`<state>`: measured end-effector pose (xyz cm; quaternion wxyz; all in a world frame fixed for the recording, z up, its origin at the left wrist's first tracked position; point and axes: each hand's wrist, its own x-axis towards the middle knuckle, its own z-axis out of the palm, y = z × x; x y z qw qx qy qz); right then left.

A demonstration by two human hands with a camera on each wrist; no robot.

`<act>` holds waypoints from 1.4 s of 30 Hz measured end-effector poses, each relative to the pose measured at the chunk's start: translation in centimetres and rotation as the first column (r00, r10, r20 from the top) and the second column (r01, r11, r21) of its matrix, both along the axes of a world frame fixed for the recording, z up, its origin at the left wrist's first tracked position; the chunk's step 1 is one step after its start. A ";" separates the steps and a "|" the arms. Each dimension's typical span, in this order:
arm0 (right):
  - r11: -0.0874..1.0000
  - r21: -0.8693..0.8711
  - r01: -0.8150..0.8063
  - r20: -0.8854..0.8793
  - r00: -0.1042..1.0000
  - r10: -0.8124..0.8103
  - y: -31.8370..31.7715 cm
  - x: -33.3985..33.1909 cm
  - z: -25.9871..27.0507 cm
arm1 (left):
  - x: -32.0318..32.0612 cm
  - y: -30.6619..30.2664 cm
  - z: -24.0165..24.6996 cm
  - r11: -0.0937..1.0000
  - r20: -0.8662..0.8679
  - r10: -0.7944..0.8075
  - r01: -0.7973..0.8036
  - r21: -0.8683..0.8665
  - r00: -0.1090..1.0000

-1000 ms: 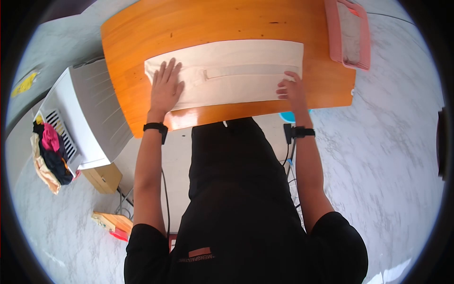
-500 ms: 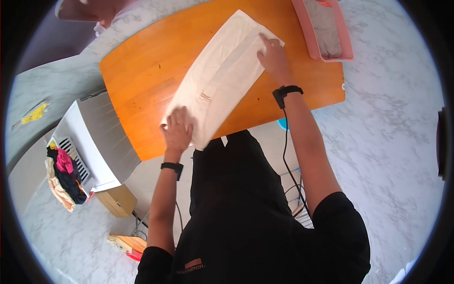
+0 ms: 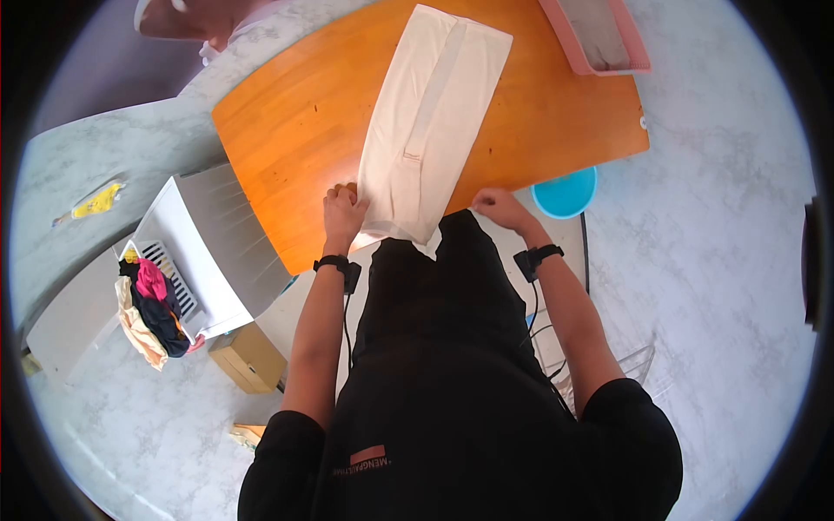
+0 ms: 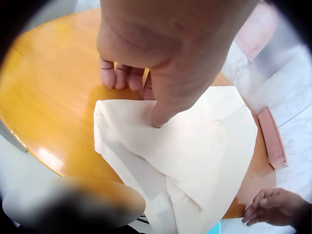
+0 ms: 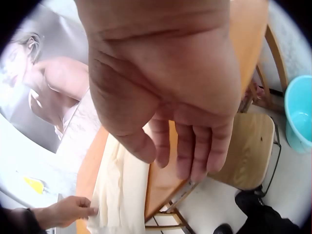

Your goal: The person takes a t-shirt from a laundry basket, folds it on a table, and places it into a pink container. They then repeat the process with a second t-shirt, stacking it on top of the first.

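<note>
A long folded cream cloth (image 3: 434,113) lies lengthwise over the wooden table (image 3: 304,130), its near end hanging at the table's front edge. At its near left side is my left hand (image 3: 344,213); in the left wrist view that hand (image 4: 161,63) has its thumb on top of the cloth (image 4: 214,131) and its curled fingers at the cloth's edge, pinching it. My right hand (image 3: 504,208) is off the cloth, near the front edge; in the right wrist view this hand (image 5: 165,97) hangs with relaxed fingers and holds nothing.
A pink bin (image 3: 599,35) stands at the table's far right corner. A blue basin (image 3: 565,193) is below the right front edge. On the left are a white cabinet (image 3: 204,260) and a basket of clothes (image 3: 156,300). A wooden stool (image 5: 248,151) shows in the right wrist view.
The cloth has turned from lying crosswise to pointing away from the body. My right hand has let go of its far part and come back to the front edge; my left hand stays at the near end.
</note>
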<state>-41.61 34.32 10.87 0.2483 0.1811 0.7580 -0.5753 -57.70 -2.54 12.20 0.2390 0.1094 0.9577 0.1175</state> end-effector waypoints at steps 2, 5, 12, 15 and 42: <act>0.984 -0.178 0.013 0.081 0.997 0.001 -2.8 1.4 0.1 | -0.4 -0.2 0.0 0.989 0.119 0.039 -0.056 0.135 0.992; 0.890 -0.452 0.056 0.130 0.991 0.004 -7.4 2.3 0.4 | 0.2 0.1 0.9 0.960 0.198 0.198 -0.231 0.157 0.960; 0.607 -0.634 0.479 0.244 0.869 -0.431 -15.7 4.1 -2.0 | -1.0 -4.3 -3.5 0.782 0.539 0.013 -0.345 0.519 0.842; 0.577 -0.567 0.588 0.331 0.804 -0.494 -16.9 4.8 -1.2 | -1.6 -4.9 -3.4 0.733 0.674 -0.026 -0.444 0.514 0.738; 0.953 0.172 -0.251 -0.332 0.896 0.296 -14.9 2.1 6.6 | -2.1 -6.7 3.5 0.688 0.105 -0.587 0.427 0.587 0.802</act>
